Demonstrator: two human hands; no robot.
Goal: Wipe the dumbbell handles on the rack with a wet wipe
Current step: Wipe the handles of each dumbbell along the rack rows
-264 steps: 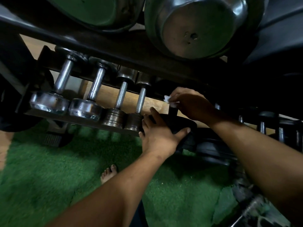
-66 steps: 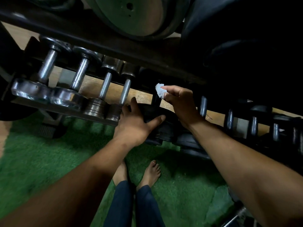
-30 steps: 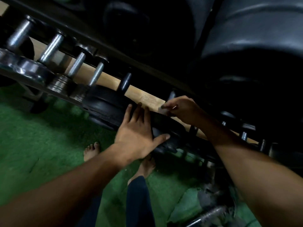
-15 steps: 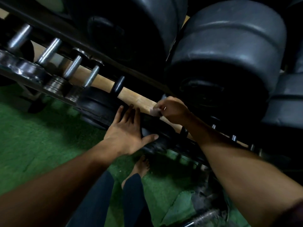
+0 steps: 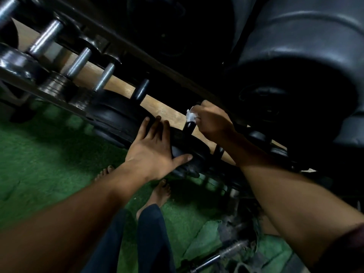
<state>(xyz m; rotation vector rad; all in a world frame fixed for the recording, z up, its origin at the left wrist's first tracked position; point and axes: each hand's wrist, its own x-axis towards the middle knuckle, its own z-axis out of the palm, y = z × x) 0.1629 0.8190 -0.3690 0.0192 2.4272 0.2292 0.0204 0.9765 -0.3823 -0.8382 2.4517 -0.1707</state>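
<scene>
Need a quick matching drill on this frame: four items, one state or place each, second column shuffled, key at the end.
Things:
1. left hand
2. right hand
3. crumpled white wet wipe
4. shiny chrome dumbbell handles

States:
A. on the rack, left of both hands, untouched
B. curled round a black dumbbell handle, holding the wipe
C. fingers straight, resting on a black rubber dumbbell head
D. pinched against the black handle

Pairs: 1-C, 2-B, 3-D, 4-A

Dim room — green turf floor (image 5: 39, 174), pale wooden strip (image 5: 163, 112) behind, loose metal bar (image 5: 218, 257) lying low right.
</scene>
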